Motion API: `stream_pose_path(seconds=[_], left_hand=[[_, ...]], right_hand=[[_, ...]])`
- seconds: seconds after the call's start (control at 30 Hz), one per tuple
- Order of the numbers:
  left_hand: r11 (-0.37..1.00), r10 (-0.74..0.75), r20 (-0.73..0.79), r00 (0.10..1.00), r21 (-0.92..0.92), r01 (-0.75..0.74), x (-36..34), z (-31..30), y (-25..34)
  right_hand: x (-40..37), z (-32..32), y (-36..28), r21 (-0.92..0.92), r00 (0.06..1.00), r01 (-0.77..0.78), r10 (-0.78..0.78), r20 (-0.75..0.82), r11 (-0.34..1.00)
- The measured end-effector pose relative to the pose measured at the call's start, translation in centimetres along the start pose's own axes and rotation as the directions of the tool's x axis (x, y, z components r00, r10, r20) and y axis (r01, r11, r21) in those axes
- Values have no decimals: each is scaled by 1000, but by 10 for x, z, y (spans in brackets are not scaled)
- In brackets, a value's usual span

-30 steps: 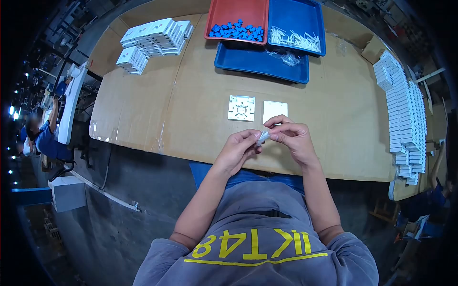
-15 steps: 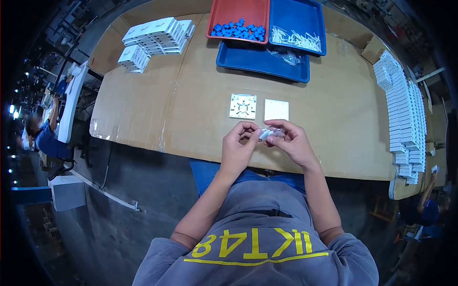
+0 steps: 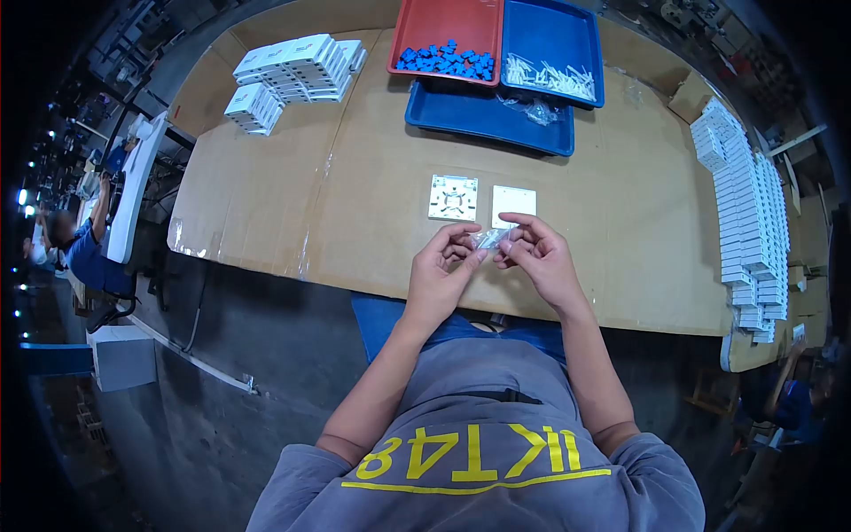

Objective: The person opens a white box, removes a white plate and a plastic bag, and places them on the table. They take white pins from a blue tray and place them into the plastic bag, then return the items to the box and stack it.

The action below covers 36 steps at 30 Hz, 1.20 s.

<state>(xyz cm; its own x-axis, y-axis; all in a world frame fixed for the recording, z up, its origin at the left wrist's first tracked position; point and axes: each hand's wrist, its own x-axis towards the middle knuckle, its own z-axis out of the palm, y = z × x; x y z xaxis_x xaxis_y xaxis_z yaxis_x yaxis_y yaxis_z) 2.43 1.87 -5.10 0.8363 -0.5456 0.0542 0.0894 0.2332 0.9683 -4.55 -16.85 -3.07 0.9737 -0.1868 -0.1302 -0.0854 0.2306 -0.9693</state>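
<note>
Clear packet (image 3: 490, 238) pinched above the table's (image 3: 355, 204) near edge.
Likely light, limp, slippery; left hand (image 3: 439, 277) and right hand (image 3: 542, 259) clamp its opposite ends.

The surface (image 3: 355, 186) is brown cardboard. A red tray (image 3: 443, 22) holds bright blue pieces (image 3: 446, 58), and a blue tray (image 3: 550, 31) holds white sticks (image 3: 550, 77). A second tray (image 3: 461, 115) is blue too. The stacked boxes (image 3: 297, 64) are white, the small packet (image 3: 489, 238) is clear, and the grey shirt (image 3: 479, 399) carries yellow lettering.

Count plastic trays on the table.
3: red plastic tray holding blue pieces at far edge; blue plastic tray holding white pieces right of it; second blue tray directly before both.
</note>
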Motion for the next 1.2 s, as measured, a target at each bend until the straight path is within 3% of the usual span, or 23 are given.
stream_pose_path(seconds=[0.1,0.3,0.5,0.6,0.7,0.8,1.0,1.2], left_hand=[[998,-62,-6,998,-2,62,0,-6,0],[978,-72,2,997,-195,71,-2,-2,3],[984,-164,88,982,-57,170,2,-10,-7],[956,-255,147,956,-112,272,5,-9,-6],[975,-168,117,979,-126,182,8,-3,-8],[925,-248,107,963,-269,269,7,0,1],[936,-279,84,957,-198,290,11,-7,-7],[979,-203,46,978,38,202,13,-11,-29]], right_hand=[[-1,1,-1,20,998,24,-23,-61,1000],[-4,1,7,11,997,78,-78,-21,997],[-7,1,9,-81,996,88,-90,-20,993],[-8,-1,12,-104,992,108,-113,-46,989],[-8,-5,14,-108,992,82,-92,-88,991],[-7,-7,17,-115,994,62,-72,-83,991],[-3,0,22,-161,994,68,-80,-70,985],[2,3,27,-259,998,44,-53,-27,965]])
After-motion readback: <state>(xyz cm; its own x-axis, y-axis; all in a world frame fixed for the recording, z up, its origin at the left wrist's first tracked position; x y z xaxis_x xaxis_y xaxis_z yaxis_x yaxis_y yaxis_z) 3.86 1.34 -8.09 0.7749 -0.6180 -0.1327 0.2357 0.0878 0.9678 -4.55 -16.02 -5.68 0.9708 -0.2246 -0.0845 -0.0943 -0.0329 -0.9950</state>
